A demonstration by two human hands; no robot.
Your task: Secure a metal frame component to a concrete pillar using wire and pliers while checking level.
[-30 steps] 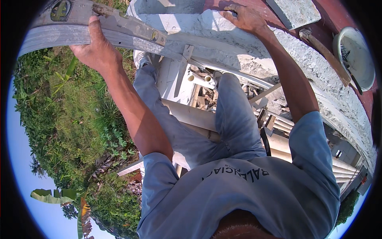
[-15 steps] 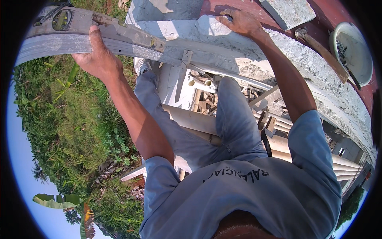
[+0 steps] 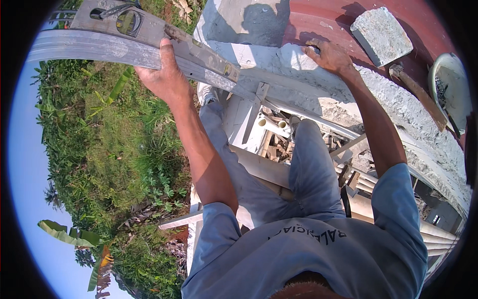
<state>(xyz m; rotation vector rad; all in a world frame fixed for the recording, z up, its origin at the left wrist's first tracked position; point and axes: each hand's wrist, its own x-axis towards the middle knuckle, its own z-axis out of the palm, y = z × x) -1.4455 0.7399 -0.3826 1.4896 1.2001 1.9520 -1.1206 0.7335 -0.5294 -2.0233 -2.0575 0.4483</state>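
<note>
My left hand [image 3: 167, 74] is closed around a long aluminium straightedge [image 3: 104, 47], with its thumb over a worn grey spirit level [image 3: 186, 50] lying along the bar. Both reach from the far left toward the wall corner. The level has a round vial window near its outer end. My right hand [image 3: 332, 57] grips the top edge of the white plastered wall [image 3: 269, 57], fingers curled over it. Part of its grip is hidden, and a small grey bit shows between thumb and finger. Just beyond lies a rough grey block [image 3: 382, 37] on a dark red surface.
A machete-like blade [image 3: 418, 94] lies right of the block, next to a pale bucket [image 3: 450, 84]. Below my legs are planks, cream pipes [image 3: 271, 122] and wood scraps [image 3: 279, 148]. A wooden crosspiece [image 3: 255, 112] stands near the wall. Left, a drop shows green plants [image 3: 109, 134].
The view has shifted, so the scene sits farther right and a little lower. My left hand still holds the bar and level; my right hand stays on the wall edge.
</note>
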